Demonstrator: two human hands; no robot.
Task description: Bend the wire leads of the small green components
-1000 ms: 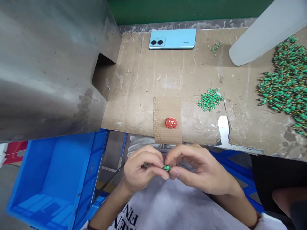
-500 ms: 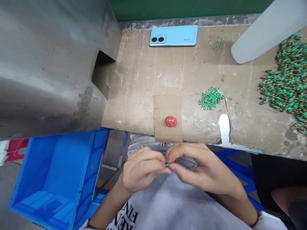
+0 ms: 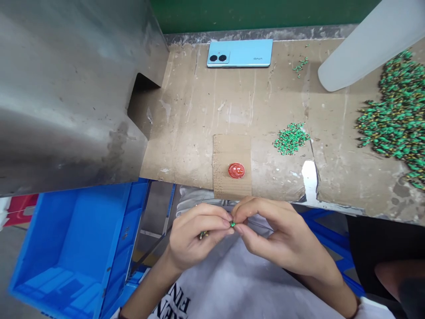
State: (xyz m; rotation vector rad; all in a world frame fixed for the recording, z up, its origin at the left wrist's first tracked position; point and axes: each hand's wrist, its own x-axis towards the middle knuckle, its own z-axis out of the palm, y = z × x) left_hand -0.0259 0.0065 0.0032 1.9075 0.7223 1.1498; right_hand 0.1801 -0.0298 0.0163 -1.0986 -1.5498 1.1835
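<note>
We pinch green bit (image 3: 233,224) between fingertips of left hand (image 3: 192,232) and right hand (image 3: 285,237), both touching; long axis unclear.

The worktop (image 3: 192,155) is covered in brown cardboard, scuffed, stained and torn at its near edge, where a bright, pale patch shows; a grey, mottled strip (image 3: 288,33) runs along its far edge, with a dark green panel (image 3: 259,15) beyond. Left of the worktop stands a large, smudged metal housing (image 3: 73,88) with a dark cutout, and below that side are an open blue plastic crate (image 3: 83,226), part of something red (image 3: 21,208) and grey floor (image 3: 16,257). Blue bars (image 3: 327,230) show under the worktop's near right side, and pale light glints off the metal.
</note>
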